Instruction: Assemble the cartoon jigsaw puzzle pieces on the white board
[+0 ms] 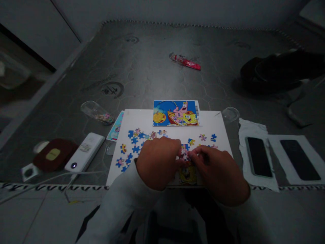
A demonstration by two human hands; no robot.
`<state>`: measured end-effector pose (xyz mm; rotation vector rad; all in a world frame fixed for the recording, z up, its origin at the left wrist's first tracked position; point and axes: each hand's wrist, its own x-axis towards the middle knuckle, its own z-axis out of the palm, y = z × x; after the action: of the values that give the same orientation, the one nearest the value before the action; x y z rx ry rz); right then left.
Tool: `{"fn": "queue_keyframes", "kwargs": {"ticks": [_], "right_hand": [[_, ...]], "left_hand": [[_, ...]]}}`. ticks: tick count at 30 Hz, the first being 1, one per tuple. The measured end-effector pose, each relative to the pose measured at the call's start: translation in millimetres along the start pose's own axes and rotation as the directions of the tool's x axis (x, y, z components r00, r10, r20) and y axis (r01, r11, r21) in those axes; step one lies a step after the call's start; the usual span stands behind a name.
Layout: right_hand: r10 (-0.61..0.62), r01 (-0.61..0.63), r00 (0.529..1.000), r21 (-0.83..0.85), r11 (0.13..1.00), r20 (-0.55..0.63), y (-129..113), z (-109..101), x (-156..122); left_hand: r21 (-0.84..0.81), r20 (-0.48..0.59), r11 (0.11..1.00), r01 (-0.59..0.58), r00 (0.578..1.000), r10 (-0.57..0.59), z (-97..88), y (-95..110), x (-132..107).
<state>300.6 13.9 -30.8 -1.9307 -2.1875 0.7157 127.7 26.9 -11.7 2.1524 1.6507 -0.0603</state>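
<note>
Left hand [157, 163] and right hand [217, 173] sit close together near the bottom edge of a white board [215, 127], fingers curled inward and narrowed almost to a pinch. The right fingertips [193, 156] come just beside the left fingertips [179, 162], directly above a few pink and blue puzzle pieces [185, 153]. Whether either hand is holding a piece cannot be told, since the fingers cover that spot. White sleeves [119, 203] run back from the wrists.

Just below the hands, a joined patch of puzzle [188, 175] shows a yellow cartoon sponge. Loose pieces [134, 144], many of them blue, lie scattered over the board to the left of and above the hands, with a few more [213, 137] off to the right. A picture card [175, 113] of a cartoon starfish and sponge in a boat overlaps the board's far edge.

Left of the board lie a clear plastic cup [96, 113] on its side, a white power bank [85, 152] with a cable, and a dark red pouch [54, 155]. To the right are a clear round lid [230, 114] and two phones [258, 157] [299, 160] on white paper. A pink wrapper [185, 61] lies farther off on the grey mat [152, 81].
</note>
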Motion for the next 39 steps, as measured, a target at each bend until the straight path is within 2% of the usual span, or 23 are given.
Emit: {"fn": "queue_keyframes", "kwargs": {"ticks": [8, 21, 25, 31, 35, 39], "right_hand": [[-0.043, 0.039, 0.997, -0.057, 0.998, -0.067, -1.7, 4.8, -0.8], [-0.05, 0.039, 0.996, -0.145, 0.989, -0.07, -6.1, 7.4, -0.8], [-0.053, 0.044, 0.997, -0.154, 0.987, -0.054, -5.4, 6.7, -1.0], [-0.059, 0.041, 0.994, -0.188, 0.981, -0.09, -4.9, 8.6, -0.7], [-0.066, 0.043, 0.991, -0.184, 0.982, -0.12, -4.8, 9.3, -0.3], [-0.044, 0.028, 0.995, -0.168, 0.985, -0.094, -5.6, 6.6, -1.1]], "left_hand": [[0.053, 0.019, 0.999, 0.003, 1.0, -0.004, -0.6, 2.3, 2.6], [0.063, 0.049, 0.998, 0.005, 0.999, -0.008, -2.8, 4.9, 2.9], [0.06, 0.029, 0.998, -0.003, 1.0, 0.001, -1.9, 4.5, 2.6], [0.059, 0.019, 0.998, 0.005, 1.0, -0.006, 0.4, 3.9, 2.0], [0.059, 0.015, 0.998, 0.008, 1.0, -0.009, -0.7, 4.2, 1.8], [0.053, 0.022, 0.999, 0.011, 1.0, -0.012, -0.9, 4.6, 1.9]]}}
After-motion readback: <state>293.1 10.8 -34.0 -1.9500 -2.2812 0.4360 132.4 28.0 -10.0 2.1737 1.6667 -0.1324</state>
